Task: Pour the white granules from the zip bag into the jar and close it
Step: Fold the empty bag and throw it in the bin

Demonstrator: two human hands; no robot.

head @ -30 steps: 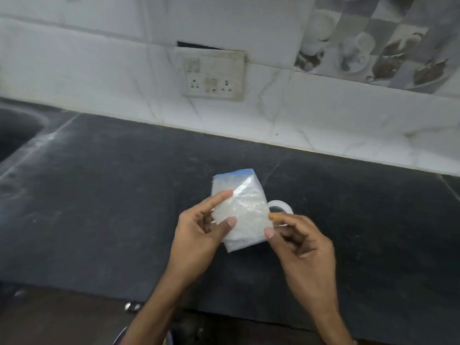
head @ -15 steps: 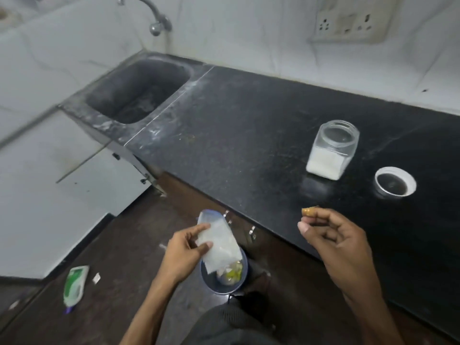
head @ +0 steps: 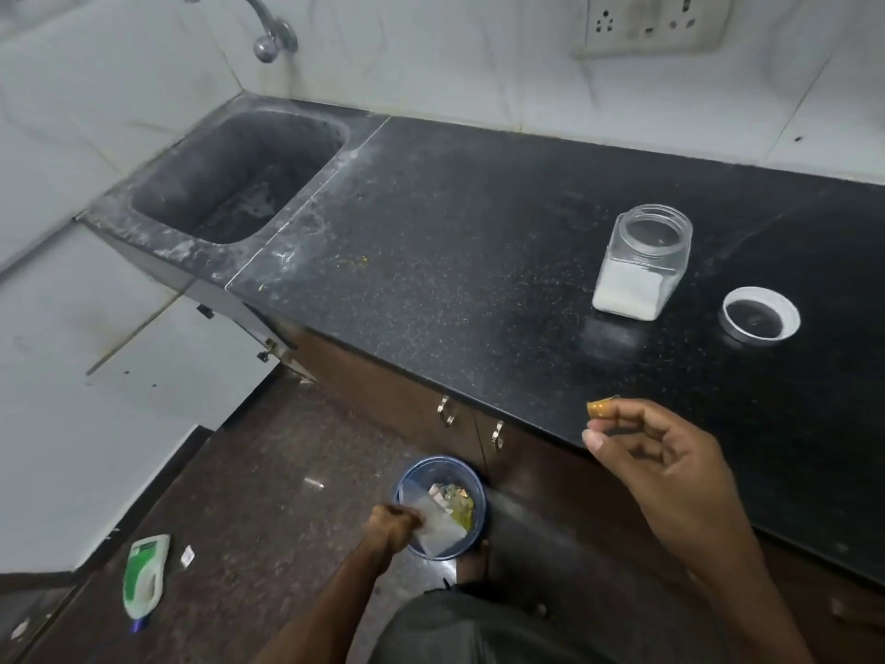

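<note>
A clear square jar (head: 644, 263) stands open on the black counter (head: 455, 261), its lower part filled with white granules. Its white lid (head: 760, 320) lies upside down just to the right of it. My left hand (head: 395, 524) is low over a blue bin (head: 471, 481) on the floor, pinching the flat, clear zip bag (head: 438, 527) at the bin's mouth. My right hand (head: 665, 464) hovers at the counter's front edge, fingers loosely curled, nothing clearly held.
A dark sink (head: 239, 179) with a tap (head: 268, 38) is set at the counter's left end. A socket plate (head: 656, 21) is on the wall. Cabinet handles (head: 448, 412) sit under the counter. A green and white bottle (head: 143, 575) lies on the floor.
My view turned left and down from the counter to the floor. My left hand carried the bag from above the counter down to the blue bin; my right hand let go of it.
</note>
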